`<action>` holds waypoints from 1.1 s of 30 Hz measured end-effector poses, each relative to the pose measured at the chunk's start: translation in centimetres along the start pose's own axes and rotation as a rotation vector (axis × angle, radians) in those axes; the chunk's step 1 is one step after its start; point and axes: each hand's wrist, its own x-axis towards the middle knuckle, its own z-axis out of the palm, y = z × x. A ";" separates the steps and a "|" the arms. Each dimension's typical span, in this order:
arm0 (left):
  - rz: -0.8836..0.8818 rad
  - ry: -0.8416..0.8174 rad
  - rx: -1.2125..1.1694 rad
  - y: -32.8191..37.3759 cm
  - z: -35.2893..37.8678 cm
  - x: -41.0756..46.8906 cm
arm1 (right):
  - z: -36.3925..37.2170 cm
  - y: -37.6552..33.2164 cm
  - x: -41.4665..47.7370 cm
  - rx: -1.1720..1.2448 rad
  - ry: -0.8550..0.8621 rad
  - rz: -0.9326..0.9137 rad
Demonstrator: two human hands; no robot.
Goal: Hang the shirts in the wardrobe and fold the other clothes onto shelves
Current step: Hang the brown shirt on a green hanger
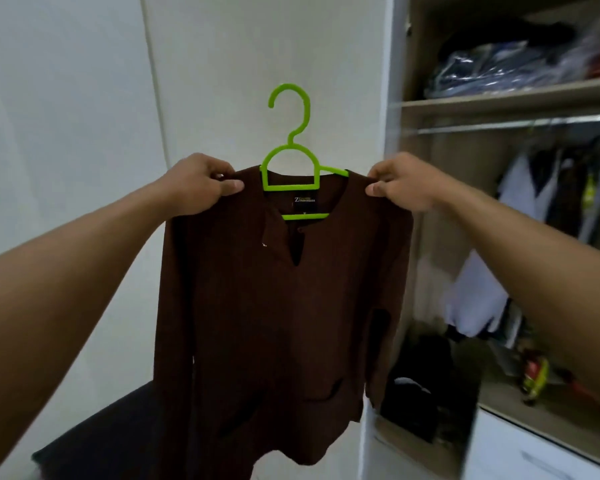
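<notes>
While raised before the white wall (84,98), pinches the brown shirt (281,323) at both shoulders: left hand (201,185) closed on the left shoulder, thumb against curled fingers; right hand (406,183) closed likewise on the right. Carries the green hanger (290,147) inside the neckline, hook upright and free. Sits just left of the open wardrobe (499,103), apart from the rail (520,124) and the hung clothes (534,202).

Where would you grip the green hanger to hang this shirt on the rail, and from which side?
Grip the green hanger's stem under the hook, from the front: it stands bare above the shirt's collar, while left hand and right hand pinch the shoulders.
</notes>
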 end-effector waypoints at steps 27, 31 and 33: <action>0.335 -0.239 -0.340 28.3 28.9 16.6 | -20.3 23.5 -15.5 -0.312 0.130 0.547; 0.329 -0.234 -0.370 28.9 32.0 20.5 | -21.0 26.6 -13.6 -0.263 0.153 0.558; 0.320 -0.216 -0.369 28.9 33.4 22.0 | -20.9 28.1 -12.5 -0.237 0.150 0.555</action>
